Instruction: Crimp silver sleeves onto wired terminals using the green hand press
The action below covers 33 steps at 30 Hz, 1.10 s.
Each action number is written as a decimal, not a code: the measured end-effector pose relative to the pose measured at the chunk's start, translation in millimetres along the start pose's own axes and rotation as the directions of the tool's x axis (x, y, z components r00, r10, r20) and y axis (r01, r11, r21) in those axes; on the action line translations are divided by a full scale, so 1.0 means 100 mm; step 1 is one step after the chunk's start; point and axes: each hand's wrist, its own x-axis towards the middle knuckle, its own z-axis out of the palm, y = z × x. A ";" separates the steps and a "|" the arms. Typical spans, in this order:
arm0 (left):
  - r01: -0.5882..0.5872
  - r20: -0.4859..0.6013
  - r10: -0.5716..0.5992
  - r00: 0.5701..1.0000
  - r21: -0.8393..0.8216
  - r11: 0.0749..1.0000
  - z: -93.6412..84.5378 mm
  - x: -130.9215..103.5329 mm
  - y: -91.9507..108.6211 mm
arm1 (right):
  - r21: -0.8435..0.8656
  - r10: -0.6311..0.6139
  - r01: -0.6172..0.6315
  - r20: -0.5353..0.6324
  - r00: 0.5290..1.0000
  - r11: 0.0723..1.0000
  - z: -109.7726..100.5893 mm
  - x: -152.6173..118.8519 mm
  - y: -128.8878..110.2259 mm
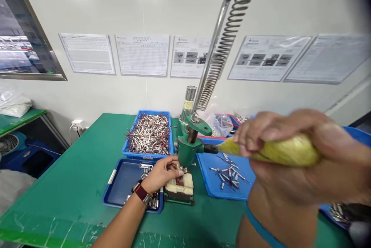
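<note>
A green hand press [187,149] stands on the table, with a long spring [224,47] on a metal rod rising from its top. My right hand [292,151], large and blurred close to the camera, is wrapped around the press's yellow-taped lever handle [281,151]. At the press's base, my left hand [165,174] has thumb and fingertips closed together under the ram, over the pale padded block [182,186]. Whatever sits between those fingertips is too small and covered to make out.
A blue bin [152,134] heaped with small metal parts with red and dark wires stands behind a dark blue tray [120,182] of loose metal pieces. Right of the press, a blue tray [210,182] holds several wired parts. Paper sheets [142,54] hang on the wall.
</note>
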 end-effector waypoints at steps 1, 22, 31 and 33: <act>0.003 0.003 -0.003 1.000 -0.002 1.000 0.00 0.00 0.00 | 0.046 -0.011 0.012 -0.009 1.000 0.999 0.03 -0.09 -0.08; 0.147 -0.071 -0.180 0.981 -0.331 0.932 0.15 0.12 -0.04 | -0.924 0.841 -0.278 0.077 0.536 0.262 -1.46 -1.34 1.81; 0.049 -0.455 0.227 0.861 0.518 0.854 -0.75 -0.01 0.22 | -0.862 0.730 -0.338 0.054 0.681 0.379 -1.38 -1.31 1.84; 0.135 -0.275 0.034 0.961 0.572 0.809 -0.87 -0.19 0.14 | -0.730 0.679 -0.473 -0.017 0.734 0.492 -1.38 -1.27 1.79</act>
